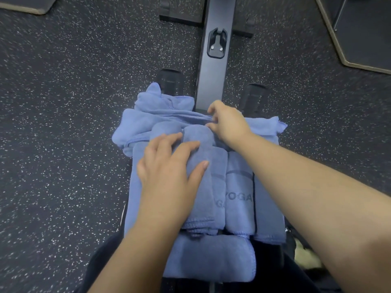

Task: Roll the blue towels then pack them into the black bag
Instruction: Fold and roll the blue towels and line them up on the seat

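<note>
Blue towels (203, 187) cover the seat in front of you, and by my reading you are partway through the rolling and have not begun the packing. Take the roll printed YOGA (240, 193) as your landmark: it lies lengthwise with its letters facing you, and it looks finished. Touching it on its left is a second roll (203, 166), which your left hand (167, 172) presses flat from above, fingers spread wide, pinning it and not pinching it. Nearer to you than the YOGA roll, a third roll (213, 259) lies crosswise over your lap. Beyond the YOGA roll sits a loose, crumpled heap of towel (160, 111), not rolled yet, and your right hand (227, 123) has its fingers drawn narrow on a fold of that heap (whether it truly grips the cloth or only touches it I cannot tell). The cloth is soft, matte and thick, with stitched edges, and the rolls keep their shape without support. So at least the heap is left to roll, and then every towel has to go into the black bag, which I cannot see anywhere. Farther out beyond the heap, a dark metal beam (213, 72) runs away from you across the speckled floor (63, 123).
</note>
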A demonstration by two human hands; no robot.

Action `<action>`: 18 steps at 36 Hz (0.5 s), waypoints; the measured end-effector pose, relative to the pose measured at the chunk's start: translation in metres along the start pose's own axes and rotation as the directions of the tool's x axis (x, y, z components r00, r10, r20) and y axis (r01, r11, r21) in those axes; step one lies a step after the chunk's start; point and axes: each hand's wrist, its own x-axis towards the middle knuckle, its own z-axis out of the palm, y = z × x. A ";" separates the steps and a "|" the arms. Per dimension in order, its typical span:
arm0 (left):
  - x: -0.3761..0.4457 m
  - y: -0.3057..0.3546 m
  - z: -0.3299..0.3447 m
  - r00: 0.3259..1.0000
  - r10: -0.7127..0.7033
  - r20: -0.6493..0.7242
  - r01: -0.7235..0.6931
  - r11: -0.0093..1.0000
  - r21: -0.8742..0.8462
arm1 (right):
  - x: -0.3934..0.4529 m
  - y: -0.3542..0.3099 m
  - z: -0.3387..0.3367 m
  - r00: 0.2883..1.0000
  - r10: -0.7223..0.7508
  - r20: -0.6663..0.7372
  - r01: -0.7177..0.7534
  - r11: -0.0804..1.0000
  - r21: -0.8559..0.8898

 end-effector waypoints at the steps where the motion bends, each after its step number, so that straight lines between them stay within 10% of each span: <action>1: 0.000 0.000 0.000 1.000 -0.002 0.007 0.002 1.000 0.001 | -0.001 -0.001 0.000 1.000 0.004 0.001 -0.004 1.000 -0.003; 18: 0.091 0.008 -0.040 0.983 0.163 0.087 -0.177 0.965 0.194 | -0.046 -0.041 -0.060 0.908 -0.041 -0.417 0.156 0.957 0.246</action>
